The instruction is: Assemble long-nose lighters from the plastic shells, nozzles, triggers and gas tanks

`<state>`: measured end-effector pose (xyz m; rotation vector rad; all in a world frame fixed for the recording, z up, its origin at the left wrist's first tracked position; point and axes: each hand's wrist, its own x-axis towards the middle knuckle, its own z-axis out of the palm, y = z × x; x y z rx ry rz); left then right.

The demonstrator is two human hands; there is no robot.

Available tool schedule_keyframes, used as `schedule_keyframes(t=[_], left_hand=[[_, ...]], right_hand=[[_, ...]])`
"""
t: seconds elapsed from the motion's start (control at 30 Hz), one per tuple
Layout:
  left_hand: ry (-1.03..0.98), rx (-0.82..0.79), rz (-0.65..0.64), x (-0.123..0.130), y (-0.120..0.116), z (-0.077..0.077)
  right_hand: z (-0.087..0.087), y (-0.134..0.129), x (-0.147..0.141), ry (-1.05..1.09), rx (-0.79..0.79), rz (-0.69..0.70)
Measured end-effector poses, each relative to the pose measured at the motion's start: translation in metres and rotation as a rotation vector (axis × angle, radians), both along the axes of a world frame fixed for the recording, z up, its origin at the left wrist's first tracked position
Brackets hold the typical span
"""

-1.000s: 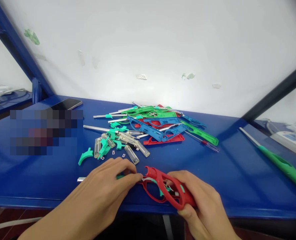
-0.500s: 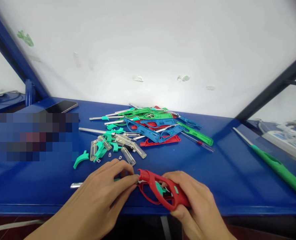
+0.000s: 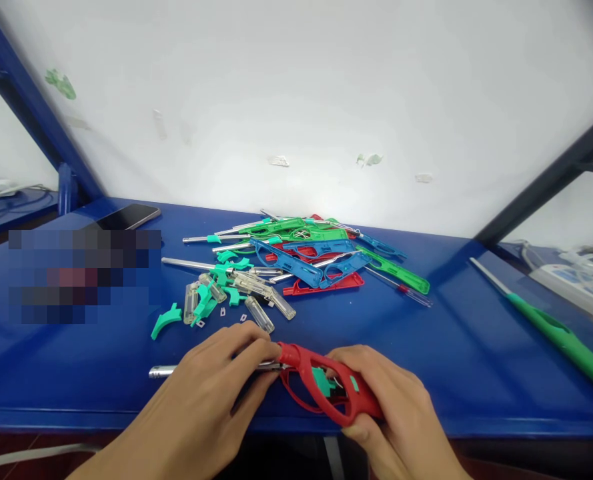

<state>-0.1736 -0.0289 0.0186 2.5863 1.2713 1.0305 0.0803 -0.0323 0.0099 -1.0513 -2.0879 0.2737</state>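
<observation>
My right hand (image 3: 396, 400) is closed around the rear of a red plastic lighter shell (image 3: 339, 417), its two halves slightly apart at the front. A turquoise trigger (image 3: 322, 382) and thin wire show in the opening of the shell. My left hand (image 3: 216, 390) is closed on a silver metal tube (image 3: 162, 371) that points left, its fingers touching the shell's front neck. Part of the tube is hidden under the left hand. Just beyond lie clear fuel tanks (image 3: 259, 315), turquoise triggers (image 3: 167, 320) and tiny white pieces (image 3: 243, 318).
A pile of green, blue (image 3: 296, 263) and red shell halves with metal tubes lies at the back by the white wall (image 3: 296, 100). At the right rests a green long lighter (image 3: 561, 340). A phone (image 3: 129, 217) and a blurred-out patch are at the left.
My left fingers have shifted onto the shell's front neck, and more of the tube shows beside it. The right hand keeps its grip. The whole view has shifted slightly.
</observation>
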Motion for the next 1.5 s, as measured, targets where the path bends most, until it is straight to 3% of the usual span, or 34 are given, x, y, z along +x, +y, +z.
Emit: schedule_keyframes(t=[0.43, 0.67, 1.0, 1.5], left_hand=[[-0.126, -0.03, -0.053, 0.004, 0.006, 0.002], [-0.048, -0.024, -0.019, 0.0, 0.004, 0.002], [-0.06, -0.104, -0.093, -0.005, 0.008, 0.0], [-0.063, -0.057, -0.051, 0.001, 0.008, 0.002]], right_hand=[[0.001, 0.0, 0.001, -0.019, 0.024, 0.0], [0.001, 0.001, 0.001, -0.009, 0.005, 0.001], [0.0, 0.001, 0.001, 0.003, 0.018, 0.009], [0.002, 0.002, 0.0, -0.015, 0.018, 0.012]])
